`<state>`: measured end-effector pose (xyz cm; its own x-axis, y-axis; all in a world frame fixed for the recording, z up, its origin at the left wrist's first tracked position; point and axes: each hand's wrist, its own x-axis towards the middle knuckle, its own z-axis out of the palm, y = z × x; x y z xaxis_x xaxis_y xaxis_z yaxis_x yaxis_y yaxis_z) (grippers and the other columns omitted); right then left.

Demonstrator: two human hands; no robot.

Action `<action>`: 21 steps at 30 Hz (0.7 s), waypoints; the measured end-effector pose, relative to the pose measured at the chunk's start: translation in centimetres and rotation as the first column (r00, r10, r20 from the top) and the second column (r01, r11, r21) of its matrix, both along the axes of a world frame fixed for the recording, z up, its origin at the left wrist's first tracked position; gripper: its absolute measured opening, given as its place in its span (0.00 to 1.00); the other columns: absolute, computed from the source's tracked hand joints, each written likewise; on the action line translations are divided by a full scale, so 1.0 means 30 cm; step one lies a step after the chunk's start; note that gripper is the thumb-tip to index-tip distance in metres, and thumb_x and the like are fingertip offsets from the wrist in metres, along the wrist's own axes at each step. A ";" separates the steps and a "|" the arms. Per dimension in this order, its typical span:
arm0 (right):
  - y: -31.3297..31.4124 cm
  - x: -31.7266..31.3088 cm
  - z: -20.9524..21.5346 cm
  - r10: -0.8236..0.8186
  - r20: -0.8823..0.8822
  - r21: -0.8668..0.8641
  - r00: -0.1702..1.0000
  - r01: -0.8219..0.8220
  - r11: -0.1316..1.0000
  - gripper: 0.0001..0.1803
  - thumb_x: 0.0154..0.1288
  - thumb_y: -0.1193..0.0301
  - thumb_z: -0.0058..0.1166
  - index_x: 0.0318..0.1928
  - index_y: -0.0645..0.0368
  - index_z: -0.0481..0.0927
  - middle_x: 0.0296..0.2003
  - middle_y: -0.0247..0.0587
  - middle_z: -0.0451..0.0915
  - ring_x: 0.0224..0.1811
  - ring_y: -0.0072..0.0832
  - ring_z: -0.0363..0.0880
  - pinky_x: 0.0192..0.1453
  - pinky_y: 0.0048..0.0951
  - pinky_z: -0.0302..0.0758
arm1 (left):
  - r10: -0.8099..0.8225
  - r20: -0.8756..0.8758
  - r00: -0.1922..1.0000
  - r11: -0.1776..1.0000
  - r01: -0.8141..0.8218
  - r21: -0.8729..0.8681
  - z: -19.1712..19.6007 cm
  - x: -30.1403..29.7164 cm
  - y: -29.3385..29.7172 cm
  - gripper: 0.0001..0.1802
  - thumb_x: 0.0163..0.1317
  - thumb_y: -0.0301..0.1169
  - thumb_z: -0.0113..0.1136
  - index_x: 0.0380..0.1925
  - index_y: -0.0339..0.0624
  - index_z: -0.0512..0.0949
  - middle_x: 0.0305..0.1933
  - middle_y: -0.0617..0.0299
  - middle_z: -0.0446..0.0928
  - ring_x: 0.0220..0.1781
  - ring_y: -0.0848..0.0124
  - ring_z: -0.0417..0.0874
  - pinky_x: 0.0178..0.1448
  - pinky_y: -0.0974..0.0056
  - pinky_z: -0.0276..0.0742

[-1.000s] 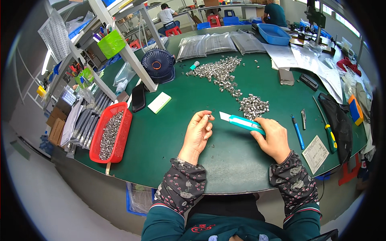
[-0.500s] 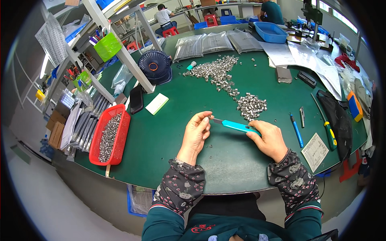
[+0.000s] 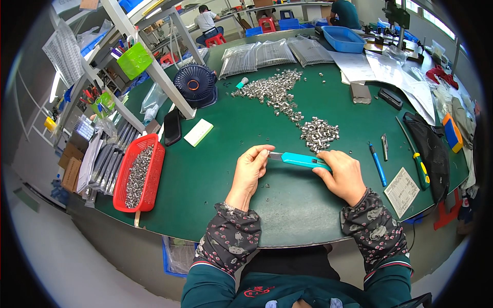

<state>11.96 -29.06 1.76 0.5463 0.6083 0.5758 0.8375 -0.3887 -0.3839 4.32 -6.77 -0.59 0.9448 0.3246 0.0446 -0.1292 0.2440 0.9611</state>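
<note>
Hands [image 3: 300,172], utility knife [image 3: 303,160] lower now

Green-topped work table [image 3: 226,169], rounded front edge, carrying the following:

- Loose heap of small silver metal parts [image 3: 272,92] lying toward the back; a smaller pile [image 3: 319,134] sitting nearer the front.
- Red plastic basket [image 3: 154,174] holding more metal parts, resting at the left edge.
- Dark blue round fan [image 3: 194,84] standing at back left, a black phone [image 3: 172,126] and a pale green card [image 3: 198,132] lying near it.
- Clear bags of parts [image 3: 267,54] and a blue tray [image 3: 345,39] lying along the back.
- Blue pen [image 3: 378,164], green-handled screwdriver [image 3: 415,154] and printed paper slip [image 3: 401,192] lying to the right.
</note>
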 end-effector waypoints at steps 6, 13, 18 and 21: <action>0.002 -0.002 0.010 -0.038 0.053 0.137 0.998 0.030 0.990 0.15 0.49 0.68 0.59 0.37 0.59 0.72 0.27 0.40 0.74 0.29 0.37 0.74 0.30 0.35 0.69 | 0.058 -0.003 0.998 0.968 -0.057 -0.246 0.003 0.003 -0.009 0.09 0.62 0.33 0.51 0.36 0.39 0.73 0.27 0.67 0.68 0.19 0.84 0.63 0.16 0.81 0.56; 0.007 0.001 -0.007 0.036 0.041 0.093 0.999 -0.040 0.995 0.16 0.49 0.67 0.59 0.38 0.60 0.73 0.27 0.41 0.75 0.30 0.38 0.74 0.31 0.36 0.70 | -0.038 0.095 0.995 0.959 0.063 -0.275 0.000 -0.002 0.003 0.08 0.63 0.33 0.50 0.36 0.41 0.71 0.29 0.65 0.70 0.20 0.83 0.64 0.15 0.80 0.56; 0.006 0.007 -0.011 0.049 0.040 0.106 0.998 -0.053 0.993 0.16 0.49 0.66 0.58 0.38 0.60 0.73 0.27 0.41 0.75 0.30 0.39 0.74 0.30 0.36 0.70 | -0.011 0.075 0.997 0.948 0.034 -0.317 0.016 -0.002 -0.002 0.06 0.61 0.30 0.51 0.36 0.41 0.71 0.30 0.64 0.72 0.20 0.83 0.65 0.14 0.81 0.56; 0.006 0.004 -0.009 0.055 0.016 0.093 0.998 -0.056 0.994 0.16 0.50 0.66 0.58 0.37 0.60 0.73 0.27 0.41 0.75 0.29 0.39 0.75 0.30 0.36 0.70 | -0.011 0.081 0.997 0.954 0.035 -0.298 0.001 -0.001 0.006 0.05 0.61 0.29 0.51 0.36 0.41 0.71 0.31 0.64 0.73 0.20 0.83 0.66 0.14 0.80 0.56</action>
